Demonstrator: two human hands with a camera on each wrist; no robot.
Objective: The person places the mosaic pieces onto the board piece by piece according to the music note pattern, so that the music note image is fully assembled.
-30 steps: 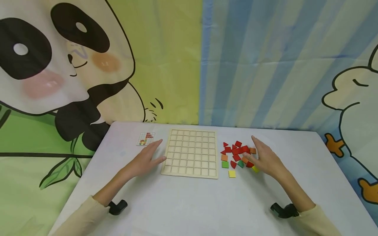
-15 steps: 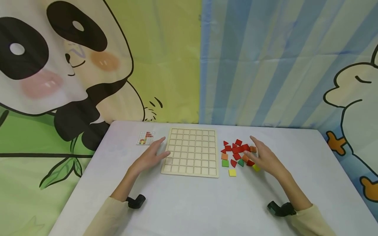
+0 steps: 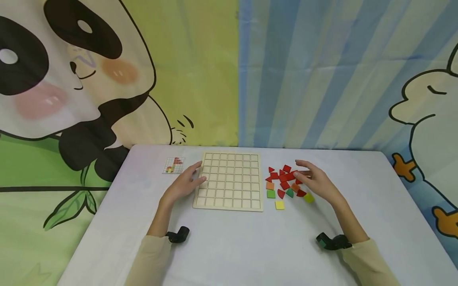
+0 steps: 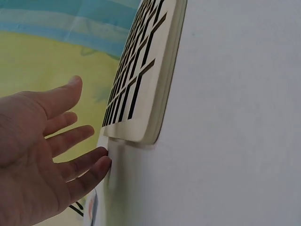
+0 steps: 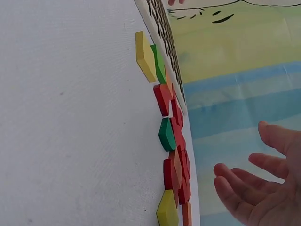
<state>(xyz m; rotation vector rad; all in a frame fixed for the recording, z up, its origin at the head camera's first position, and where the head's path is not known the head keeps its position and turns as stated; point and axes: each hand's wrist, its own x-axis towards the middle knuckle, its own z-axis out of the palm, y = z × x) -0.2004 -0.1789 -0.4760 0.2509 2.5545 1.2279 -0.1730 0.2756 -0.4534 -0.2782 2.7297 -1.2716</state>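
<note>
My left hand [image 3: 183,183] is held at the left edge of a pale wooden grid board [image 3: 229,209], its thumb and fingertips overlapping that edge in the head view. Seen from the left wrist, the fingers [image 4: 77,165] are spread, relaxed, and hold nothing. Over the right side of a cluster of small flat coloured pieces hovers my right hand [image 3: 318,183], loosely bent and holding nothing. Among the pieces are red ones [image 3: 284,185], an orange square [image 3: 270,186], a green square [image 3: 271,194], a dark green rounded piece [image 5: 166,135] and a yellow square [image 3: 280,205].
A small card [image 3: 173,165] printed with a coloured grid pattern lies left of the board. All of it rests on a white table [image 3: 243,246], with a cartoon-printed curtain [image 3: 200,71] behind. Each wrist wears a black camera [image 3: 178,234].
My left hand has shifted right and away from me, closer against the board. The right hand has moved slightly left over the pieces, and its fingers have bent a little more.
</note>
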